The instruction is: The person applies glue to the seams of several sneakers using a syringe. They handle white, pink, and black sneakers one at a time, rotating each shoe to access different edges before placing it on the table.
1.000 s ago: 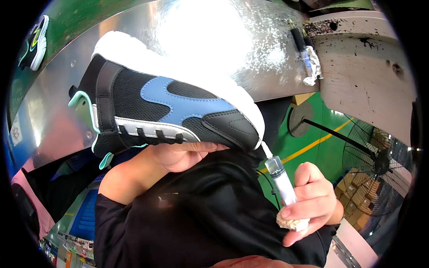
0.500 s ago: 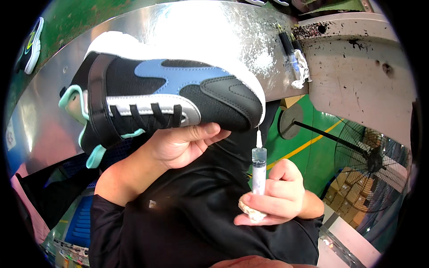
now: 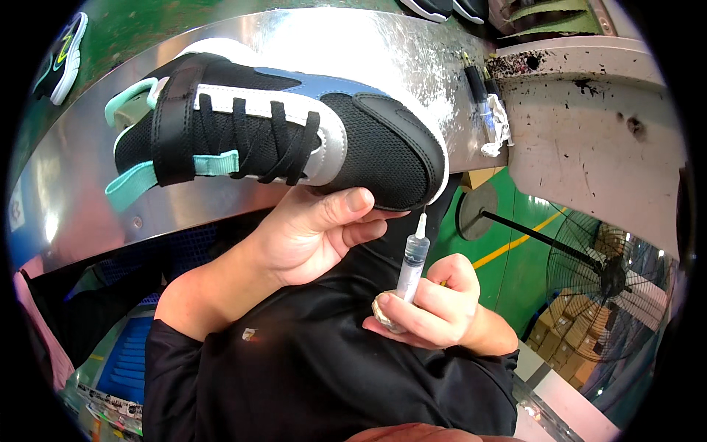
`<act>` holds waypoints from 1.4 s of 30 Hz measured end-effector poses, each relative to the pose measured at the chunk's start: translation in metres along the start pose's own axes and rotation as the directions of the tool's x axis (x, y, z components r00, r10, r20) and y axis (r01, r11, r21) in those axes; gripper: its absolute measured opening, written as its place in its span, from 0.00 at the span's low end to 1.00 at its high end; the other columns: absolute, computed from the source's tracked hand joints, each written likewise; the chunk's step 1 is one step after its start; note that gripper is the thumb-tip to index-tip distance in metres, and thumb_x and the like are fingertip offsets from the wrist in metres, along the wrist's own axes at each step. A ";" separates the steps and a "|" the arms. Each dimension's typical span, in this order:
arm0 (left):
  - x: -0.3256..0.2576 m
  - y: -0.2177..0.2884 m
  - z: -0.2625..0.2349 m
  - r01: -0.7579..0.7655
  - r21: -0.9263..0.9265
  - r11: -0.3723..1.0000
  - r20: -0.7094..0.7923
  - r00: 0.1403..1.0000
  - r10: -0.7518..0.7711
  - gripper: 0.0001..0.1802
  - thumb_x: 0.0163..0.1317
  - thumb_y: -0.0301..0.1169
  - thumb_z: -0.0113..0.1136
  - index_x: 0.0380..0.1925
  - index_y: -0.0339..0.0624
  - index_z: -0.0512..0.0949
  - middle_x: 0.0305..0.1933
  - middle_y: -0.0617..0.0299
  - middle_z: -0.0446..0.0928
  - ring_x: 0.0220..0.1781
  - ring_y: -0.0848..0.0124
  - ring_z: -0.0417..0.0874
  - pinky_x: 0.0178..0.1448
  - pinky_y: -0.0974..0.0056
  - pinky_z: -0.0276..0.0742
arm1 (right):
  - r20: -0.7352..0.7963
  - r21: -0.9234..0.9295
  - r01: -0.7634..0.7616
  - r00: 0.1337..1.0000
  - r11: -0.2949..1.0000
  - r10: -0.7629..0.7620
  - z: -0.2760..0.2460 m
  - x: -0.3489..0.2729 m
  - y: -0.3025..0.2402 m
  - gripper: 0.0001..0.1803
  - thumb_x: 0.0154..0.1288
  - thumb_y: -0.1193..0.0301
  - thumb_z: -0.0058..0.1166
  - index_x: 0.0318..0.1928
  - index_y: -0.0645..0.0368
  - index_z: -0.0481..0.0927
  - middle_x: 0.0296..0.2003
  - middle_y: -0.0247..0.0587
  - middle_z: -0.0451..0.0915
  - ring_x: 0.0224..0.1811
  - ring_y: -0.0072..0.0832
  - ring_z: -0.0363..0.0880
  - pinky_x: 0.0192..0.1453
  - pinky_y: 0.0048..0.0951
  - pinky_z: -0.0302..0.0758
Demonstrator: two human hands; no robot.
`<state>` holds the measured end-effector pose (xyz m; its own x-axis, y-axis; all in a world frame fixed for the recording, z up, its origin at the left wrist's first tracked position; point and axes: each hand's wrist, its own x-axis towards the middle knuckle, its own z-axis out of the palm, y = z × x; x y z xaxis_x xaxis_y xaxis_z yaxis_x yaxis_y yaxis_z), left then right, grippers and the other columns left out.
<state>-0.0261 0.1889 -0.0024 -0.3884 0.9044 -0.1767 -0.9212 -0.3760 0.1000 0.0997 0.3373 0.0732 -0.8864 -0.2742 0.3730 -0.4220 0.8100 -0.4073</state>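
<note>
My left hand (image 3: 305, 236) is closed on the underside of a black sneaker (image 3: 379, 144) with blue and grey panels, mint pull loops, black laces and a white sole. The sneaker is tilted on its side, toe to the right, and the laces face me. In my right hand (image 3: 442, 302) is a clear syringe (image 3: 414, 258), held upright with a slight lean. Its thin needle reaches the sole edge at the toe; whether it touches is too small to tell. Whitish wrapping covers the plunger end, between my fingers.
Behind the sneaker lies a shiny metal table (image 3: 258, 44). Pens (image 3: 475, 81) and a crumpled white wrap (image 3: 497, 125) lie at its right edge, beside a stained pale panel (image 3: 589, 125). A black fan (image 3: 611, 276) and cardboard boxes (image 3: 571, 331) stand at right. Other shoes (image 3: 62, 62) are at far left.
The sneaker has rolled so that its laces show more and its blue side less. My right hand has moved slightly left and up, and the syringe leans more, its needle staying near the toe.
</note>
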 end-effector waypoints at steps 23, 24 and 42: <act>-0.126 0.052 -0.010 -0.091 0.519 0.850 -0.377 0.868 0.323 0.45 0.39 0.25 0.71 0.59 0.29 0.60 0.52 0.50 0.74 0.51 0.61 0.79 0.57 0.60 0.75 | -0.198 0.034 -0.172 0.964 0.985 0.175 0.047 0.020 0.117 0.26 0.41 0.68 0.67 0.45 0.56 0.77 0.28 0.34 0.74 0.33 0.37 0.65 0.41 0.34 0.66; -0.111 0.059 -0.003 -0.104 0.564 0.819 -0.367 0.857 0.361 0.45 0.40 0.26 0.70 0.60 0.30 0.60 0.54 0.51 0.73 0.53 0.62 0.78 0.59 0.60 0.73 | -0.209 0.042 -0.176 0.961 0.984 0.180 0.050 0.023 0.120 0.26 0.41 0.68 0.67 0.45 0.56 0.77 0.29 0.35 0.74 0.33 0.37 0.65 0.41 0.34 0.66; -0.049 0.253 -0.039 -0.437 0.869 0.232 -0.014 0.446 0.895 0.26 0.55 0.23 0.59 0.49 0.37 0.56 0.37 0.53 0.70 0.33 0.63 0.79 0.37 0.58 0.80 | -0.211 -0.033 -0.217 0.956 0.976 0.205 0.059 0.038 0.112 0.24 0.41 0.65 0.70 0.42 0.57 0.79 0.36 0.39 0.72 0.38 0.38 0.65 0.43 0.36 0.65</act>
<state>-0.2412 0.0420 -0.0065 -0.9979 0.0644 -0.0029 -0.0226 -0.3071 0.9514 0.0075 0.3870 -0.0079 -0.8935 0.0137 0.4489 -0.2131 0.8669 -0.4506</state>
